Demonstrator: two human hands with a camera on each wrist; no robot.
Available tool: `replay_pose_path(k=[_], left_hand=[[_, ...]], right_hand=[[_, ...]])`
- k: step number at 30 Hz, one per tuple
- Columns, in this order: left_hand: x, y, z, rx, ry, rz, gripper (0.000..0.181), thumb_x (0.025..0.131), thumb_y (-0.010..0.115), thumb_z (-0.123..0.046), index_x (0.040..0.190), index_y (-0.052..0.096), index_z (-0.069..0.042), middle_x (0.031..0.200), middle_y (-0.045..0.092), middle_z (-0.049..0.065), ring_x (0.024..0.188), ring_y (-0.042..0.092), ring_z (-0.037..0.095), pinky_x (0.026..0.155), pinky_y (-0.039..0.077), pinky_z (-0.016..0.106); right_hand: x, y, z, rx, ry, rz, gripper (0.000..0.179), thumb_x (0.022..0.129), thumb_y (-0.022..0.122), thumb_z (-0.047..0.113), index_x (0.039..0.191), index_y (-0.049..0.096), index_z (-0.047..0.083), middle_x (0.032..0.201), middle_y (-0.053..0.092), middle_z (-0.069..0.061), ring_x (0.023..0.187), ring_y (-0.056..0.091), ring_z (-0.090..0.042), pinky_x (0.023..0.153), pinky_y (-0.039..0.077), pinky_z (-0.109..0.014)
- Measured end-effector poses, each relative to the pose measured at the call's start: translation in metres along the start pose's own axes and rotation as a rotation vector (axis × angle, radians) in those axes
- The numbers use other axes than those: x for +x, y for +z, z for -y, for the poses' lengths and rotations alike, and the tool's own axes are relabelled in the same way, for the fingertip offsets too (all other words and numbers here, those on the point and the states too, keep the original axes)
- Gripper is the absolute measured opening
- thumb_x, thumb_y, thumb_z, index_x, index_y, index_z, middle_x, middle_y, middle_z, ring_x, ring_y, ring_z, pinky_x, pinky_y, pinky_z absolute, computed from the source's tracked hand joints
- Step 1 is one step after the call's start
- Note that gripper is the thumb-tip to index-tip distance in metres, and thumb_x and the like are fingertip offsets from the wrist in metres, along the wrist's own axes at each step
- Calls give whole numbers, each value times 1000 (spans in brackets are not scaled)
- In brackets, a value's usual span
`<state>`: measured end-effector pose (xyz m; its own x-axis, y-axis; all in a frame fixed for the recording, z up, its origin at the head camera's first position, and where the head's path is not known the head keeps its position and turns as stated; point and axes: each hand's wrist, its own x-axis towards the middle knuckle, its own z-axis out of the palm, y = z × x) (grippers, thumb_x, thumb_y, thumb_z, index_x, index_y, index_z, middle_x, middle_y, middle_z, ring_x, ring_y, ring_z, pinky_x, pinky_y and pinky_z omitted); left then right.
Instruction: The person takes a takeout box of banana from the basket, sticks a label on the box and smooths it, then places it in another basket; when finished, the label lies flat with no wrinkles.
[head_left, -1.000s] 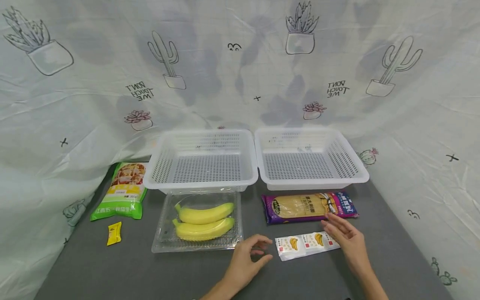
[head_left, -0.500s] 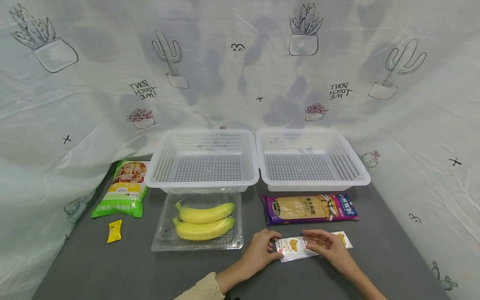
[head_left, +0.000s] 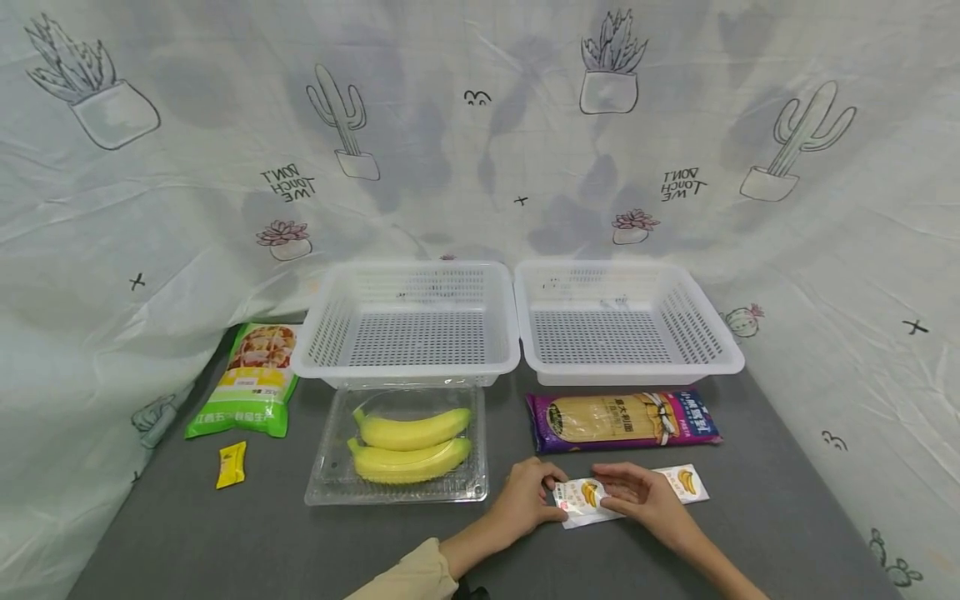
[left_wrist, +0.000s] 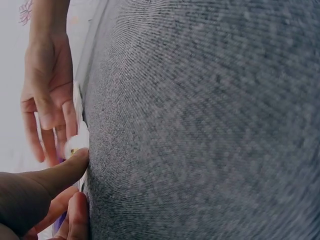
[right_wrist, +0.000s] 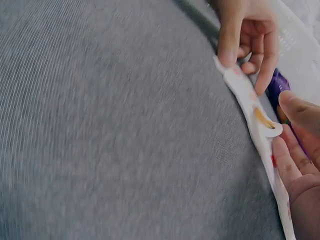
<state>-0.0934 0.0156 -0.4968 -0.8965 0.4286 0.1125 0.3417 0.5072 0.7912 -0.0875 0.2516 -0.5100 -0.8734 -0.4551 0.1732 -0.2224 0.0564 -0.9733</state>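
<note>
Well to the left of both hands lie a green food bag [head_left: 251, 379] and, just in front of it, a small yellow packet [head_left: 231, 465]. Nearer the left hand [head_left: 525, 498] sits a clear plastic box [head_left: 324, 487] with two bananas [head_left: 412, 429] in it; a white basket [head_left: 405, 372] stands behind the box. The left hand, fingers curled, holds the near end of the label strip [head_left: 577, 496] on the worktop [head_left: 300, 550] between thumb and forefinger. The strip runs from there under the right hand [head_left: 648, 500], which is partly open, thumb apart from the forefinger, a fingertip at a raised label edge [right_wrist: 270, 131]; whether it grips that edge I cannot tell.

The step looks like peeling off one label; the next move likely calls for a firm pinch there while the left hand steadies the backing.

As for writing: the green bag bears Chinese characters, mostly too small to read; the labels show a banana picture, a red mark and tiny print. Beyond the right hand, the purple noodle packet [head_left: 615, 419] reads 意大利面, with a second white basket [head_left: 637, 370] behind it.
</note>
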Motion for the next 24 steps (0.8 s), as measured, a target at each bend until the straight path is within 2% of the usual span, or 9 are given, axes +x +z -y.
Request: replay_pose_path(k=[5, 11, 16, 22, 24], left_hand=[[-1, 1, 1, -71, 4, -30, 42, 59, 90, -2, 96, 71, -5, 80, 57, 1, 62, 46, 0, 57, 43, 12], [-4, 7, 2, -201, 0, -111, 50, 55, 88, 9, 99, 69, -5, 87, 55, 5, 74, 53, 9, 59, 50, 14], [-5, 9, 3, -185, 2, -146, 51, 54, 88, 9, 99, 67, -5, 89, 56, 6, 74, 55, 10, 58, 49, 14], [-4, 9, 5, -199, -13, -146, 50, 55, 89, 8, 99, 67, -3, 89, 56, 6, 73, 57, 11, 58, 49, 14], [-4, 9, 4, -203, -16, -141, 49, 56, 89, 8, 99, 67, -3, 89, 56, 6, 73, 57, 11, 57, 49, 14]], right_hand=[[4, 5, 3, 11, -20, -3, 42, 85, 65, -9, 122, 49, -21, 120, 59, -27, 107, 61, -11, 84, 53, -31], [5, 10, 3, -112, -18, -33, 33, 83, 68, -7, 113, 57, -17, 112, 58, -34, 101, 64, -8, 80, 54, -26], [4, 12, 3, -210, 8, -57, 18, 84, 69, -3, 101, 67, -9, 108, 61, -31, 98, 64, -5, 79, 54, -23], [3, 14, 2, -280, 34, -88, 14, 83, 71, -1, 96, 70, -5, 104, 64, -26, 94, 64, -5, 76, 55, -24], [4, 17, 6, -336, 80, -122, 11, 82, 73, 0, 92, 71, -2, 102, 66, -22, 90, 66, -8, 73, 55, -23]])
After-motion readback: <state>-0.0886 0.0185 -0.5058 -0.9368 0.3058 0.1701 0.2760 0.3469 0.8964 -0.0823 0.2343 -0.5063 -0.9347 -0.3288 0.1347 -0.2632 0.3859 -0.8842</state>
